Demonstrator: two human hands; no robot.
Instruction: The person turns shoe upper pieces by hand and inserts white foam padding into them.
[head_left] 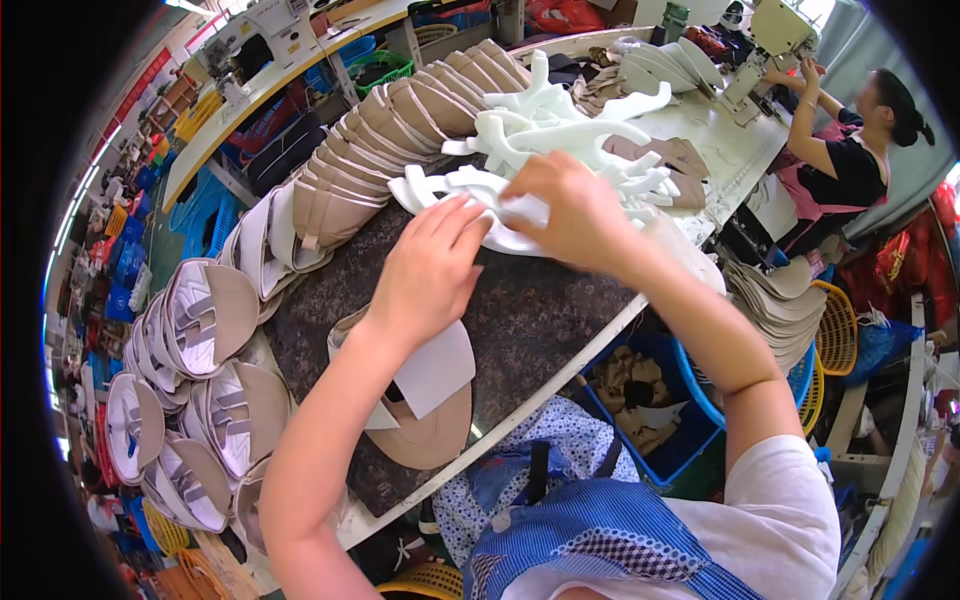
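A heap of curved white foam pieces [560, 130] lies on the far part of the worktable. My left hand [425, 270] is at the near left edge of the heap, its fingertips closed on a white foam piece [450, 184]. My right hand [575, 210], slightly blurred, has its fingers curled at a neighbouring white foam piece [524, 209]; its fingertips are partly hidden. Under my left wrist a tan shoe upper [432, 438] with a pale lining flap [437, 372] lies on the dark mat, partly covered by my forearm.
A long curved row of stacked tan uppers [390, 125] runs along the table's left, with more white-lined uppers [205, 315] nearer. Below the right table edge stand a blue bin [690, 445] of scraps and stacked pale pieces [770, 310]. A co-worker [840, 150] sits at a sewing machine [775, 40].
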